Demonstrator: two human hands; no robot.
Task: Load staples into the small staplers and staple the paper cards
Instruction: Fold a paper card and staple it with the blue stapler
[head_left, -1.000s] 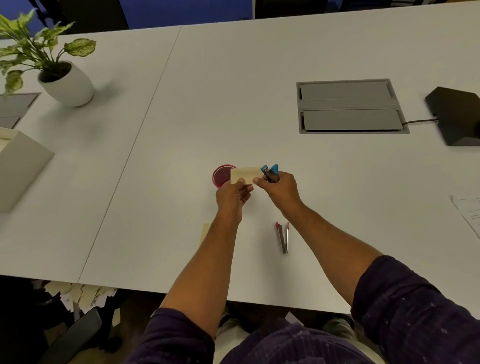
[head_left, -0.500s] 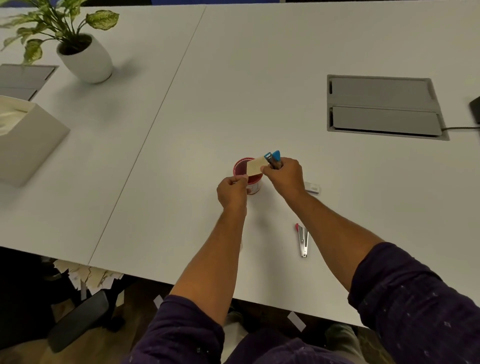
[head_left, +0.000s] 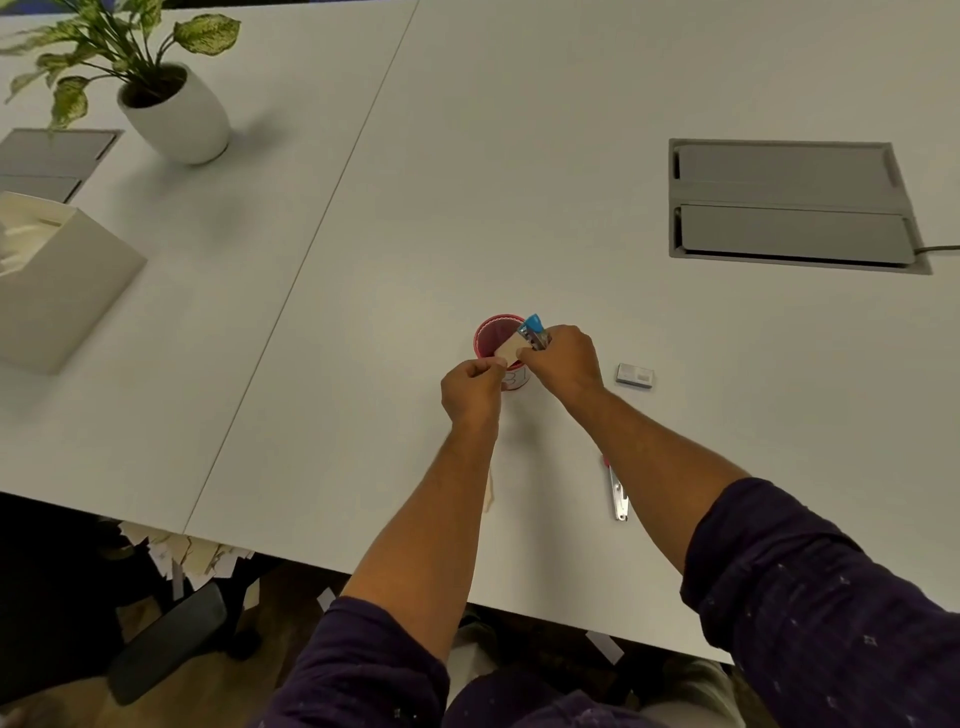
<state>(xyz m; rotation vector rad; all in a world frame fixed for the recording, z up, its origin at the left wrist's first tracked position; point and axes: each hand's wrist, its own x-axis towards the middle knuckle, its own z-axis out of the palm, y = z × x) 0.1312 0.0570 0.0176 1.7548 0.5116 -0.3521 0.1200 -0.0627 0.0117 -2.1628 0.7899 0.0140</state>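
Table (head_left: 519, 156) white, 2 joined tops | left hand (head_left: 470, 387) pinches card (head_left: 509, 349) | right hand (head_left: 563, 358) grips blue stapler (head_left: 535, 330)

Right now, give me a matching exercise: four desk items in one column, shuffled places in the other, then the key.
Things:
1. blue stapler
2. red stapler
3. staple box
4. potted plant

Places:
A. far left of the table
B. flat on the table beside the right forearm
C. held in the right hand, at the paper card over the pink cup
D. on the table just right of the right hand

Pairs: 1-C, 2-B, 3-D, 4-A
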